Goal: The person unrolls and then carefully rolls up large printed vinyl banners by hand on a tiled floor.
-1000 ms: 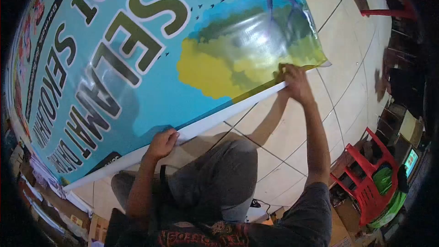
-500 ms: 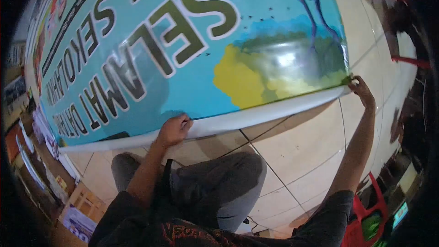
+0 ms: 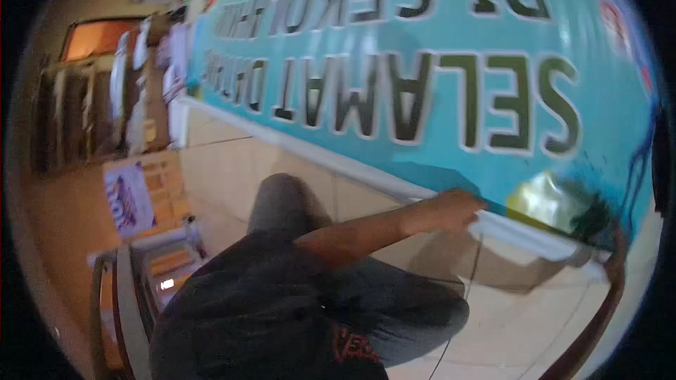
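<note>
My left hand (image 3: 451,211) clamps the white bottom edge of the teal printed banner (image 3: 422,91) spread on the tiled floor (image 3: 232,162), pinning it flat; my right arm reaches the banner's far corner, its grip I cannot tell

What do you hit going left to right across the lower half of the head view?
Shelves → purple poster → knee → left hand on the banner's white edge → right forearm at the frame's far right; its hand is not clearly visible.
</note>
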`<move>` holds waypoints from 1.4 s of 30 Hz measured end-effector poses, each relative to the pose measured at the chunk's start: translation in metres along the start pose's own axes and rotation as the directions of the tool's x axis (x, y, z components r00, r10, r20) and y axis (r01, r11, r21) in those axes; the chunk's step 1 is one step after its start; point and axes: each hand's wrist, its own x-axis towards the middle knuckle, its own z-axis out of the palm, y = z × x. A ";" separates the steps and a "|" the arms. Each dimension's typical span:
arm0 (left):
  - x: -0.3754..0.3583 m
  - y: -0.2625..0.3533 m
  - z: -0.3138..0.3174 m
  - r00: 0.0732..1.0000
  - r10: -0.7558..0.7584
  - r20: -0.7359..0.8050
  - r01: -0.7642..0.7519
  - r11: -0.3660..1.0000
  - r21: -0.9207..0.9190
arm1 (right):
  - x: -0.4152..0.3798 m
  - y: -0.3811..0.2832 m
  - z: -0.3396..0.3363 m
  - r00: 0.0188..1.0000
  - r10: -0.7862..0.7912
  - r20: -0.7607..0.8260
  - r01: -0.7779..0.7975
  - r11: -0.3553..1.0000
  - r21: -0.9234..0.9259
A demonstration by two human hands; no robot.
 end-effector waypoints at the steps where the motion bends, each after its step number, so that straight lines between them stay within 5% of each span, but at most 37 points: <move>1: 0.013 -0.013 -0.004 0.999 0.050 0.011 -0.050 0.999 0.016 | 0.022 -0.084 0.014 0.979 0.007 0.204 0.011 0.996 -0.086; 2: 0.028 -0.029 -0.006 0.993 0.112 0.032 -0.113 0.993 0.030 | 0.044 -0.168 0.029 0.917 0.014 0.399 0.054 0.986 -0.159; 3: 0.040 -0.037 -0.009 0.994 0.110 -0.001 -0.110 0.994 -0.016 | 0.049 -0.213 0.051 0.909 0.062 0.412 0.063 0.957 -0.282; 5: 0.033 -0.037 -0.020 0.992 0.116 -0.051 -0.119 0.991 -0.055 | 0.040 -0.212 0.104 0.964 -0.035 0.263 0.162 0.864 -0.477; 7: 0.001 -0.017 -0.031 0.874 0.251 -0.416 -0.202 0.966 0.158 | 0.049 -0.213 0.100 0.973 -0.095 0.211 0.170 0.913 -0.371; 10: -0.074 -0.067 -0.030 0.791 0.408 -0.456 -0.222 0.886 0.407 | 0.038 -0.140 0.111 0.962 -0.062 0.266 0.187 0.859 -0.476; 12: -0.111 -0.140 -0.031 0.785 0.367 -0.498 -0.171 0.902 0.396 | 0.043 -0.112 0.089 0.992 -0.069 0.104 0.118 0.793 -0.597; 13: -0.133 -0.186 -0.027 0.714 0.392 -0.580 -0.095 0.875 0.474 | 0.045 -0.110 0.077 1.000 -0.019 0.020 0.028 0.752 -0.659; 14: -0.156 -0.221 -0.035 0.750 0.369 -0.549 0.039 0.804 0.593 | 0.051 -0.119 0.066 0.999 0.026 -0.027 -0.038 0.782 -0.622; 15: -0.207 -0.254 -0.056 0.799 0.134 -0.586 0.098 0.933 0.347 | 0.060 -0.157 0.076 0.994 0.083 -0.077 -0.112 0.796 -0.594; 16: -0.239 -0.285 -0.066 0.843 0.012 -0.538 0.261 0.865 0.428 | 0.062 -0.167 0.106 0.999 0.033 -0.025 -0.041 0.830 -0.556; 18: -0.299 -0.323 -0.086 0.843 -0.024 -0.538 0.277 0.876 0.395 | 0.086 -0.268 0.161 0.989 -0.094 0.116 0.136 0.885 -0.445; 19: -0.327 -0.349 -0.088 0.811 0.085 -0.579 0.199 0.890 0.410 | 0.103 -0.308 0.186 0.963 -0.053 0.265 0.157 0.908 -0.388; 20: -0.345 -0.349 -0.113 0.863 0.010 -0.505 0.191 0.919 0.345 | 0.130 -0.372 0.188 0.942 -0.100 0.319 0.217 0.909 -0.355; 21: -0.332 -0.319 -0.111 0.909 -0.087 -0.407 0.244 0.904 0.352 | 0.130 -0.353 0.178 0.912 -0.211 0.352 0.334 0.880 -0.338; 23: -0.348 -0.358 -0.132 0.945 -0.209 -0.254 0.286 0.902 0.324 | 0.171 -0.397 0.139 0.845 -0.208 0.493 0.315 0.938 -0.144; 25: -0.349 -0.351 -0.188 0.935 -0.340 -0.100 0.344 0.938 0.028 | 0.211 -0.393 0.121 0.641 -0.002 0.767 0.191 0.969 -0.158; 27: -0.355 -0.377 -0.211 0.817 -0.240 -0.525 0.368 0.917 0.153 | 0.248 -0.402 0.112 0.729 0.141 0.669 0.088 0.951 -0.295; 29: -0.357 -0.370 -0.200 0.738 -0.194 -0.646 0.419 0.883 0.213 | 0.238 -0.420 0.137 0.898 -0.234 0.372 0.341 0.905 -0.254; 31: -0.356 -0.312 -0.203 0.904 0.004 -0.428 0.228 0.842 0.489 | 0.219 -0.467 0.149 0.896 -0.146 0.419 0.355 0.803 -0.478; 34: -0.347 -0.395 -0.192 0.928 0.015 -0.373 0.225 0.776 0.589 | 0.236 -0.465 0.167 0.833 -0.121 0.539 0.394 0.815 -0.426; 36: -0.343 -0.409 -0.223 0.932 -0.340 -0.126 0.358 0.919 0.163 | 0.294 -0.422 0.192 0.581 0.017 0.813 0.296 0.927 -0.231; 37: -0.343 -0.412 -0.229 0.939 -0.323 -0.115 0.339 0.925 0.171 | 0.312 -0.450 0.166 0.584 0.141 0.800 0.169 0.942 -0.289; 38: -0.346 -0.412 -0.233 0.881 -0.255 -0.398 0.324 0.939 0.116 | 0.308 -0.483 0.142 0.817 -0.023 0.576 0.270 0.897 -0.348; 39: -0.349 -0.410 -0.240 0.735 -0.180 -0.654 0.292 0.954 0.065 | 0.307 -0.495 0.165 0.841 -0.152 0.519 0.341 0.894 -0.290; 40: -0.352 -0.392 -0.242 0.733 -0.168 -0.659 0.279 0.958 0.066 | 0.306 -0.508 0.188 0.848 -0.278 0.451 0.418 0.875 -0.245; 42: -0.360 -0.367 -0.241 0.848 -0.057 -0.528 0.259 0.913 0.316 | 0.303 -0.542 0.213 0.827 -0.274 0.491 0.507 0.740 -0.442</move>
